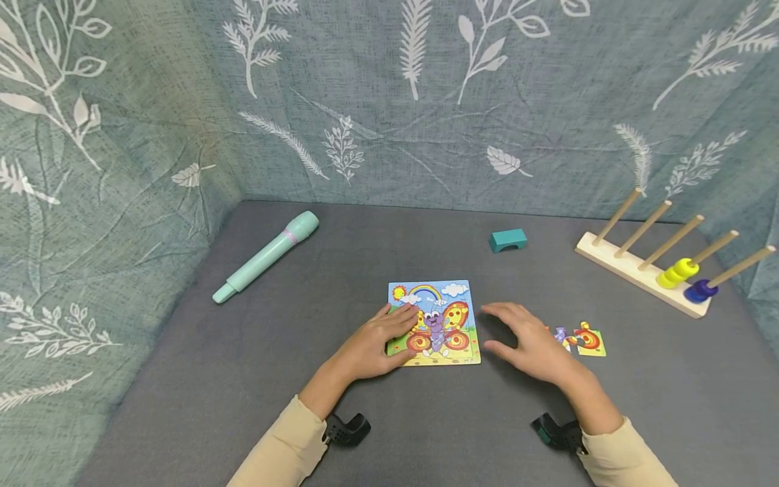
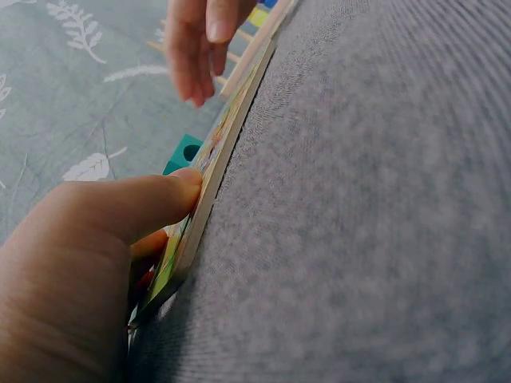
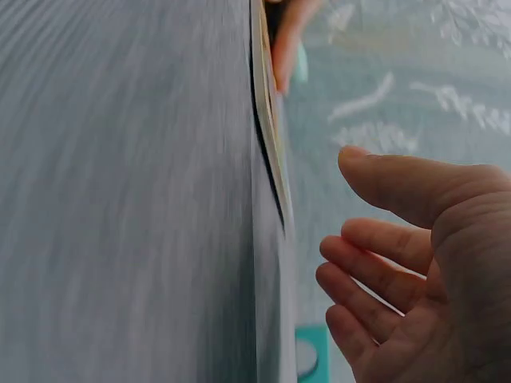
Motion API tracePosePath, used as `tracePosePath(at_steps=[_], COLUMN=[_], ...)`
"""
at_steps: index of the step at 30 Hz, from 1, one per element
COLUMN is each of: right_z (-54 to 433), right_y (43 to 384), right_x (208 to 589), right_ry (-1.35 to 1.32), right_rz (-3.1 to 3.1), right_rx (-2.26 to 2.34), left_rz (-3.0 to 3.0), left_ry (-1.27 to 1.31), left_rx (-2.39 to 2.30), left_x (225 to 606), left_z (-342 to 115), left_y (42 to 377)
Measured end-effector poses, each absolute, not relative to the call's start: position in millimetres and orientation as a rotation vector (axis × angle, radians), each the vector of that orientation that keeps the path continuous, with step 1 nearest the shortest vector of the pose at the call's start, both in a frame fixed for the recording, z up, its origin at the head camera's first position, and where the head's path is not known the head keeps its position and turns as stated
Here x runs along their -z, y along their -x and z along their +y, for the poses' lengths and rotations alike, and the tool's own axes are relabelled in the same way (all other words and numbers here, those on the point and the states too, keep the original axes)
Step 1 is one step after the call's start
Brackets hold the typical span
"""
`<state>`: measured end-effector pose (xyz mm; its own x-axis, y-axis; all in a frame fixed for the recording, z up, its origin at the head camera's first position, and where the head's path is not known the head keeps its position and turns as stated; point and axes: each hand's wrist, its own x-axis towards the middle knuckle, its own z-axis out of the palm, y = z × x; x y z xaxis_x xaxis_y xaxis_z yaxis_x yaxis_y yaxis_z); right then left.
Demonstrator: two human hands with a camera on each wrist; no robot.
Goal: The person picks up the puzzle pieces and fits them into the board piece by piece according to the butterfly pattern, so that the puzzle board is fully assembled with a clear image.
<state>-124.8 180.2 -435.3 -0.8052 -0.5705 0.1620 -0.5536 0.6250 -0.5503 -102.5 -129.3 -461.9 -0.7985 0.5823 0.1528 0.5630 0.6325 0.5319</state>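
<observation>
A square butterfly puzzle board [image 1: 455,341], with a sun, clouds and a rainbow printed on it, lies flat on the table. My left hand [image 1: 371,346] rests on its left side, fingers and thumb extended over the picture; in the left wrist view the thumb [image 2: 164,203] presses near the board's edge. Just right of the board, my right hand [image 1: 531,343] hovers with thumb and fingers spread apart, holding nothing. Loose puzzle pieces [image 1: 590,341] with orange, yellow and purple printing lie beside the right hand, which partly hides them.
A teal arched block [image 1: 508,240] sits behind the board to the right. The wooden peg stand [image 1: 639,276] at far right carries yellow and blue beads. A mint-green microphone-shaped toy [image 1: 264,260] lies at left. A leaf-patterned cloth [image 1: 389,149] hangs along the back.
</observation>
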Motion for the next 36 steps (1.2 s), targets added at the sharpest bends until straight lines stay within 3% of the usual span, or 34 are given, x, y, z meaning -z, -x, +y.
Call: tracePosePath(at_steps=[24,36], right_z=[277,283], right_y=[122,124], right_x=[431,438], right_ry=[0.693,0.831], right_rz=[2.851,2.982], right_rx=[0.866,0.866], left_rz=[2.811,2.797], left_ry=[-0.971,-0.958], left_rx=[-0.9,-0.905], left_x=[462,460], left_z=[-128,-128], left_y=[102,102])
